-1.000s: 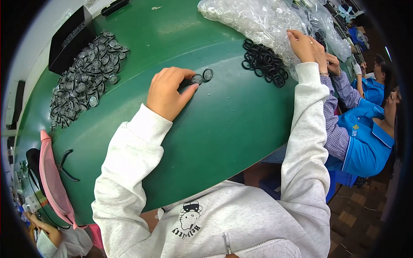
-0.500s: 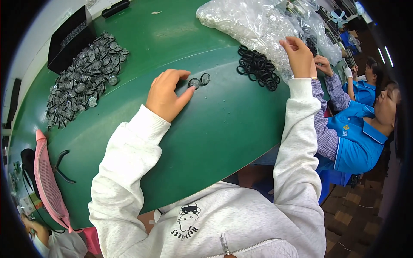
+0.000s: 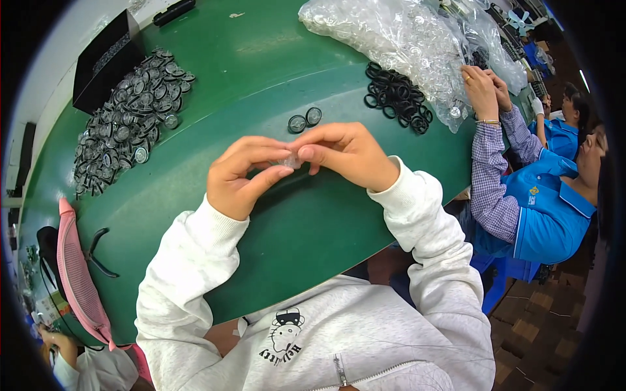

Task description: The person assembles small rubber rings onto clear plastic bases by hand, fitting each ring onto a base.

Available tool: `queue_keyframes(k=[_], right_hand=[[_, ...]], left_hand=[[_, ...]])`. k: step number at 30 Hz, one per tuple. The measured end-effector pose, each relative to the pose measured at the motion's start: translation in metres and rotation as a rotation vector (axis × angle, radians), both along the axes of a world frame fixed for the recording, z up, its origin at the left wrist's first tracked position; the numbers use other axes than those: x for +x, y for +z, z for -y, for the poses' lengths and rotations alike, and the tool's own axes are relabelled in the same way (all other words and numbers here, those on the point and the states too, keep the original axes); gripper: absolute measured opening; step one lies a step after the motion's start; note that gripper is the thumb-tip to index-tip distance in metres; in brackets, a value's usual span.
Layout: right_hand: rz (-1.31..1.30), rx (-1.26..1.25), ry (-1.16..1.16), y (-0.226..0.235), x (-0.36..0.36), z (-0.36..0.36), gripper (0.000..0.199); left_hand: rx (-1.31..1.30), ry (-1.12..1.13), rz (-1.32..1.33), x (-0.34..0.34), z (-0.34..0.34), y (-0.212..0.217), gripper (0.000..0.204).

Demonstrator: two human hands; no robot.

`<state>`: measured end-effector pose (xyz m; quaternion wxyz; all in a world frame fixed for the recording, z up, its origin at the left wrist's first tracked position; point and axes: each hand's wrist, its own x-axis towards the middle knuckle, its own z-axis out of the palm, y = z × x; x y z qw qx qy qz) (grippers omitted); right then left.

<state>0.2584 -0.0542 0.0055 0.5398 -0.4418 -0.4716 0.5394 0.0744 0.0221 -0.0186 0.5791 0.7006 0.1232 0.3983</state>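
My left hand [image 3: 238, 174] and my right hand [image 3: 352, 155] meet over the green table [image 3: 293, 241], fingertips pinched on a small clear plastic wheel hub [image 3: 291, 160]. The fingers cover much of it. Just beyond them lie two small wheels, a nearer one [image 3: 297, 124] and another [image 3: 313, 116], each with a black rim and clear centre. A heap of black rubber rings [image 3: 399, 98] lies to the right. Behind it spreads a clear plastic bag [image 3: 385, 32] of clear pieces.
At the left, many finished-looking wheels [image 3: 130, 124] are piled against a tipped black box [image 3: 91, 78]. Pliers [image 3: 99, 253] and a pink pouch [image 3: 79, 274] lie near the left edge. At the right, a co-worker's hands [image 3: 484, 94] are close to the bag.
My right hand has come back from beside the bag to meet my left. My left hand has left the two wheels and moved nearer me. A clear hub now shows between my fingers.
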Motion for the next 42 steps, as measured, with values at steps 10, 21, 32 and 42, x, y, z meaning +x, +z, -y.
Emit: queue_keyframes(k=[10,21,32,42], right_hand=[[1.592,0.121,-0.704,-0.013,0.082,0.008,0.010],[0.132,0.137,-0.031,0.041,0.008,-0.011,0.017],[0.058,0.237,-0.053,0.003,-0.008,-0.004,0.017],[0.111,0.290,-0.088,0.000,-0.006,-0.004,0.015]], left_hand=[[-0.360,-0.006,0.145,0.002,0.005,0.003,0.026],[-0.605,-0.035,0.101,-0.003,0.004,0.007,0.035],[-0.495,-0.010,0.261,0.001,0.001,0.002,0.032],[-0.470,0.026,0.226,0.002,0.003,0.008,0.031]])
